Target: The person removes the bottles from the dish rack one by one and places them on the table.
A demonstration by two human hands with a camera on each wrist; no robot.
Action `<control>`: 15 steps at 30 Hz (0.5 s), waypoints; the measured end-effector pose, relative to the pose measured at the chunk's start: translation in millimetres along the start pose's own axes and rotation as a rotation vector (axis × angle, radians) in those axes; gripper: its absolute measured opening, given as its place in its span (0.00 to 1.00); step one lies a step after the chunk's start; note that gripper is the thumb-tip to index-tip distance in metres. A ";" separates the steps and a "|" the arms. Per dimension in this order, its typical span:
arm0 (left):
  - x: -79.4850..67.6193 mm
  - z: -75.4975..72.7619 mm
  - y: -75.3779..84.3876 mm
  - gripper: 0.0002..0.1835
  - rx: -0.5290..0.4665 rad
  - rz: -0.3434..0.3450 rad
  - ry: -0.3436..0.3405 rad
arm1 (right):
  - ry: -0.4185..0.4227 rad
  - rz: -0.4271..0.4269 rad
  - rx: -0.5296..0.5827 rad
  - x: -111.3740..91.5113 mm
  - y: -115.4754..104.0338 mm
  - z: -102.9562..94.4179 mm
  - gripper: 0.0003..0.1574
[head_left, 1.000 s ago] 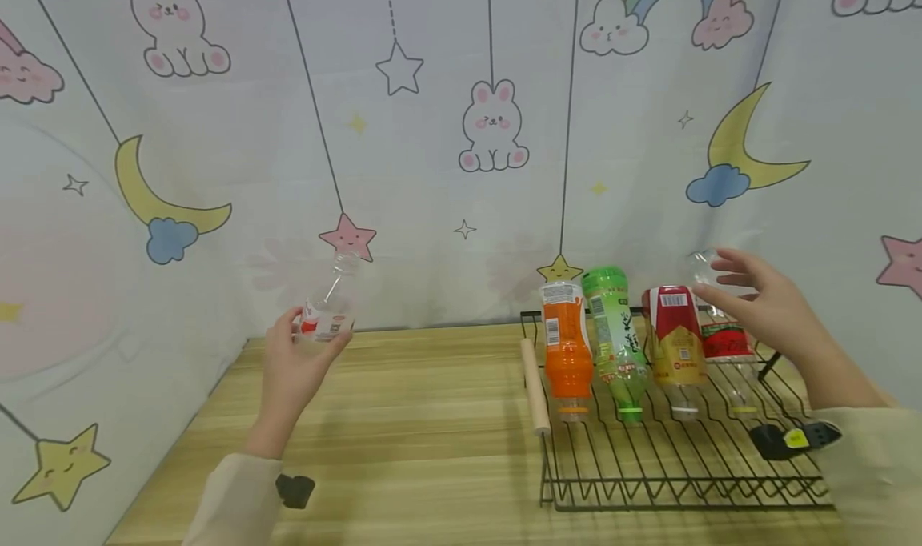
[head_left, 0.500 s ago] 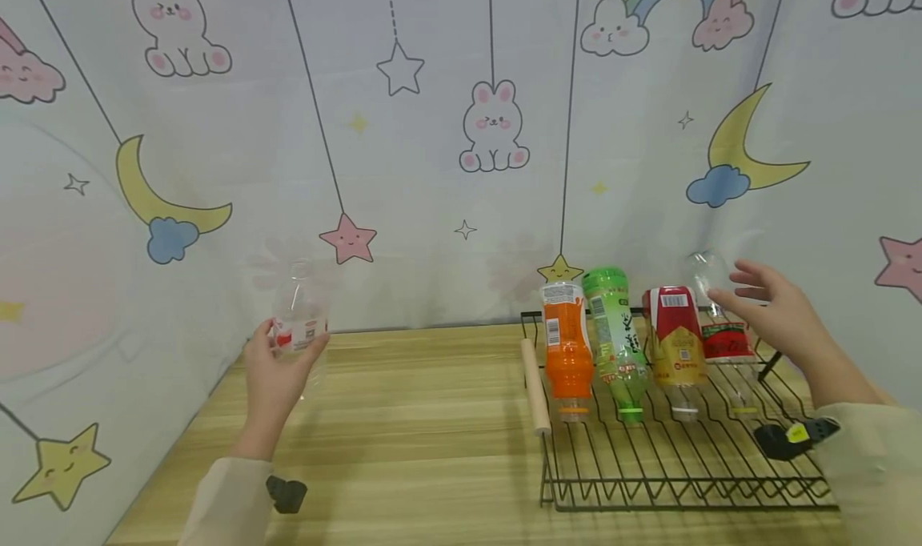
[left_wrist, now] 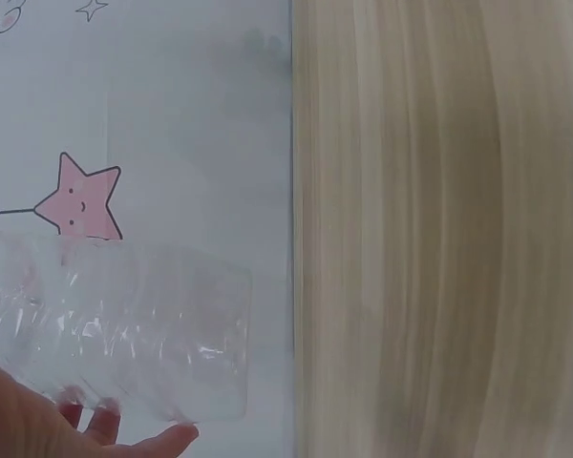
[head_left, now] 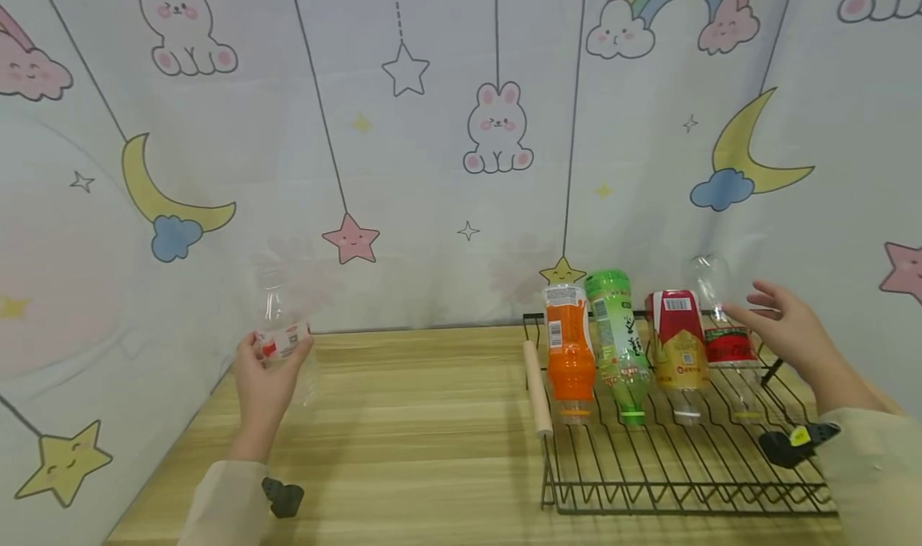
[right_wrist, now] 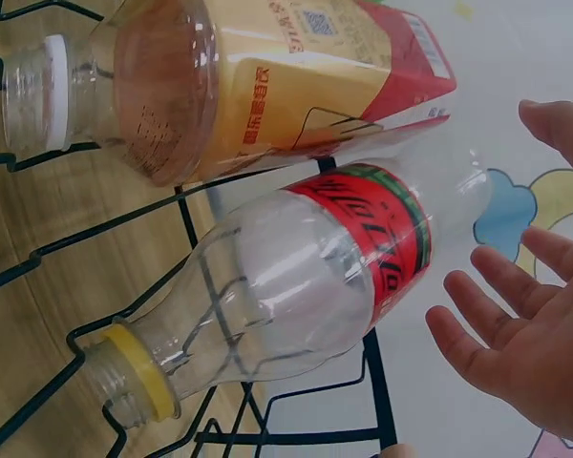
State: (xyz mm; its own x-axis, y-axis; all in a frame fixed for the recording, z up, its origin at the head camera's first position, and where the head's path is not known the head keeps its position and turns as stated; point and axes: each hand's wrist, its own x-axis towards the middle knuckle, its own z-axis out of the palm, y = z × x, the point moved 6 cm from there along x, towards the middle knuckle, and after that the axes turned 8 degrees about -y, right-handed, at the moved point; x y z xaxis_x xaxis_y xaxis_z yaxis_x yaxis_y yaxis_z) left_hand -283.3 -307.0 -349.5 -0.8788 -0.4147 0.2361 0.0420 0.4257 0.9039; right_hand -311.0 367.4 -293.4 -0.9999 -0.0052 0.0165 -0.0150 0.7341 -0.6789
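While right hand spreads empty fingers, left hand grips clear bottle. Likely step: bottle transfer; next calls for light handling.

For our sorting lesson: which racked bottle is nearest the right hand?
The yellow-ringed clear bottle; the orange bottle, green bottle and red-gold bottle are farther from the right hand.

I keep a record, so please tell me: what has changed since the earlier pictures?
The left hand carried the white-label bottle leftward, bringing it more upright. The right hand moved rightward and down, away from the red-label bottle. The rack and its four bottles stayed.
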 end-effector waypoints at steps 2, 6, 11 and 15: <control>0.6 -0.7 -3.6 0.49 -0.008 -0.015 0.001 | -0.002 0.000 0.006 1.4 4.3 0.3 0.57; 1.6 -0.7 -9.8 0.50 -0.022 -0.035 -0.005 | -0.026 0.001 0.018 4.0 12.0 2.7 0.57; 0.9 -0.2 -15.9 0.49 -0.015 -0.043 -0.001 | -0.112 0.017 0.043 6.3 20.3 9.2 0.58; 1.0 0.1 -20.6 0.48 -0.027 -0.036 0.007 | -0.146 0.028 0.049 8.9 24.0 12.2 0.59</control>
State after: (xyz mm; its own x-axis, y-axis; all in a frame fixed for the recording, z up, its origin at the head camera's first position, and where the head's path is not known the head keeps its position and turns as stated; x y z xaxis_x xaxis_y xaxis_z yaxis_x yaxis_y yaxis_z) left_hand -285.1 -316.1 -367.9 -0.8766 -0.4352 0.2054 0.0229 0.3887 0.9211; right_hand -320.4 376.8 -318.5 -0.9904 -0.0865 -0.1074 0.0161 0.7011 -0.7129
